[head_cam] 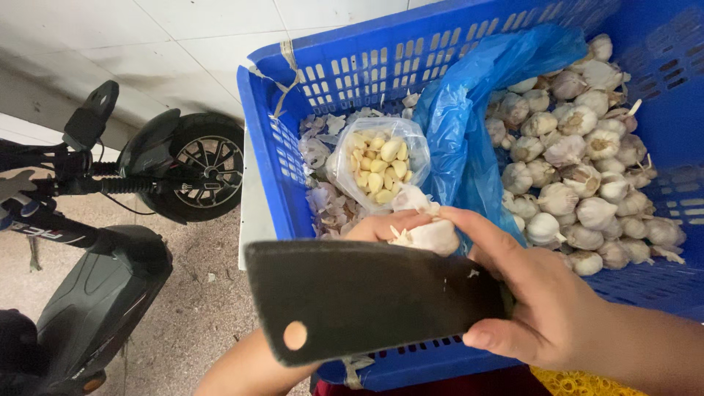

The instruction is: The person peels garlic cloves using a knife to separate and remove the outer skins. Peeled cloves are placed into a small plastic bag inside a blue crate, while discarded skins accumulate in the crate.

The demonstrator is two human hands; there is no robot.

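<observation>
Hands first: my left hand [381, 224] gripped a garlic bulb [433, 235] above the blue crate [275, 158]; just right, my right hand [539, 308] clasped the black cleaver [367, 297], its blade lying leftward just below the bulb, nearer than the garlic pile [579, 169].

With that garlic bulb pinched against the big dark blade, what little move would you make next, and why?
Probably press the cleaver edge into the garlic bulb to split it into cloves. The right hand grips the blade just below the bulb, the left hand holds the bulb with its skin on, and the clear bag in the blue crate already holds peeled cloves.
</observation>
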